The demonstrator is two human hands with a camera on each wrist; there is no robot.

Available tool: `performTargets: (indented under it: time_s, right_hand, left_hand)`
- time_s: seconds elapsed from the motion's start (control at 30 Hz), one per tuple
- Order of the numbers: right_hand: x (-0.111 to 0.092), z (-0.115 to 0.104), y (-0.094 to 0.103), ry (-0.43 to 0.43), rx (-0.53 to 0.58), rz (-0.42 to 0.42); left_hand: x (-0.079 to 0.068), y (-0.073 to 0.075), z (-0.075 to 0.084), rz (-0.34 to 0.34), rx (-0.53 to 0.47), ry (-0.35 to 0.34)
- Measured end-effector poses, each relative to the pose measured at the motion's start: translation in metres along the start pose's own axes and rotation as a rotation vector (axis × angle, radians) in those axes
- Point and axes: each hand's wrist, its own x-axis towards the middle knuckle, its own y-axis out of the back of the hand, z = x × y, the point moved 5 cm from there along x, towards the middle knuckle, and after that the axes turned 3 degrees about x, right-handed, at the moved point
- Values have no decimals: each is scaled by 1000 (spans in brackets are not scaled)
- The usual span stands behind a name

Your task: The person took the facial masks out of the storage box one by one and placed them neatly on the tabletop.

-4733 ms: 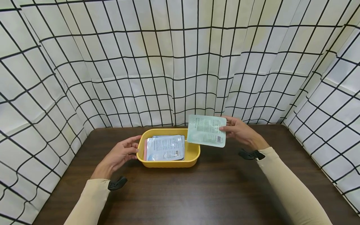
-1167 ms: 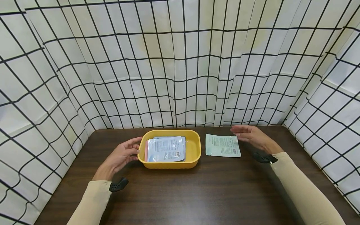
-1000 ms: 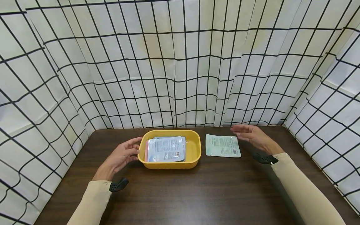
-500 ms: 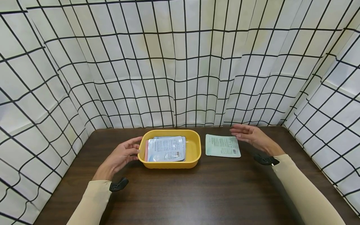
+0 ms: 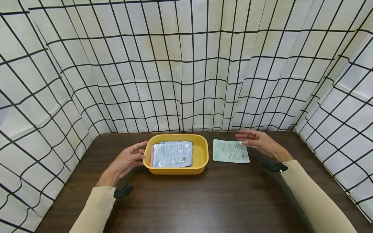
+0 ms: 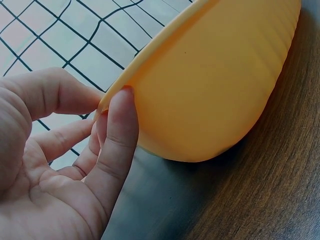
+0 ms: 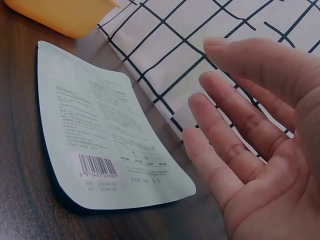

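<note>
My left hand [image 5: 128, 161] pinches the rim of a yellow plastic basin [image 5: 199, 155] at its left end; the left wrist view has thumb and fingers on the basin's lip [image 6: 165, 37]. Inside the basin, toward its left side, lie flat printed sachets: a light blue one [image 5: 171, 154] on top, with pink and blue edges showing underneath. To the basin's right a pale green sachet [image 5: 228, 151] lies on the table, barcode side up. Over its upper right corner hovers my right hand [image 5: 260, 143], fingers loosely extended and holding nothing; the right wrist view shows the fingers [image 7: 220, 125] apart from the sachet [image 7: 100, 135].
A dark brown wooden table [image 5: 186, 200] carries everything. White cloth walls with a black grid [image 5: 192, 64] stand behind it and along both sides, and the basin sits close to the table's back edge.
The right hand has set the pale green sachet, earlier held up by the basin's right end, on the table and let go. Lately that hand has drifted slightly left; the left hand stays put.
</note>
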Motion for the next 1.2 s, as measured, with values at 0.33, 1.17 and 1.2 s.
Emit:
performTargets:
  time_s: [0.33,1.17,1.2]
  right_hand:
    - [0,-4,-3,17,39,-24]
    - [25,-35,-32,27,-44,-113]
    - [27,-36,-34,32,-36,-122]
  left_hand:
    - [2,-1,-1,5,21,9]
    - [3,0,0,-18,22,-16]
    - [3,-1,0,-16,20,-13]
